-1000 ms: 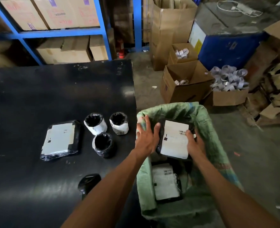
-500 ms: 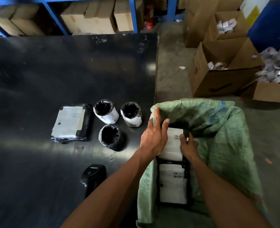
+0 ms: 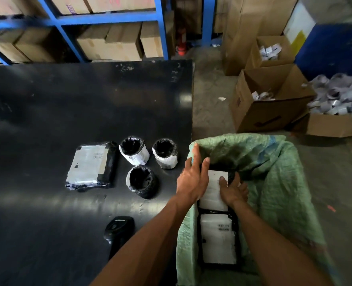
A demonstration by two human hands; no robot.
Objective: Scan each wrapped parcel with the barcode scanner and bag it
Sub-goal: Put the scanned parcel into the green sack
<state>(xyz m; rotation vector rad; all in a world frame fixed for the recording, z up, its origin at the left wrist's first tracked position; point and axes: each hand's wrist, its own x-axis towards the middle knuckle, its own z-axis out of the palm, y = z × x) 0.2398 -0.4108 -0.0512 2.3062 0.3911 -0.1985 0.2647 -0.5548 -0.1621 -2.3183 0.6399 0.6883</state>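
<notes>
1. Fingers (image 3: 195, 159) of the left hand (image 3: 191, 182) are stretched out straight, reaching over the near-left lip of the green woven sack (image 3: 274, 182) — palm down, flat against the left edge of the upper parcel (image 3: 213, 193).
2. Right hand (image 3: 234, 189) is down inside the sack, spread flat and relaxed on that same parcel's white label; it presses rather than grips.
3. That upper parcel lies label-up in the sack, between the two hands, its near end overlapping a second bagged parcel (image 3: 217, 242), which also shows a white label with a barcode.
4. Sack stands open-mouthed just beside the right edge of the black table (image 3: 47, 100).
5. On the table — a flat parcel (image 3: 90, 165) in black wrap with a large pale label, lying to the left.
6. Right of it, three round parcels in black film with white labels: one at back left (image 3: 133, 150), one at back right (image 3: 165, 152), one in front (image 3: 142, 181), close together.
7. Barcode scanner (image 3: 119, 230), black, lies on the table near the left forearm, with no hand on it.
8. Beyond the sack, open cardboard boxes (image 3: 270, 102) sit on the concrete floor, and blue shelving (image 3: 109, 17) holds cartons behind the table.
</notes>
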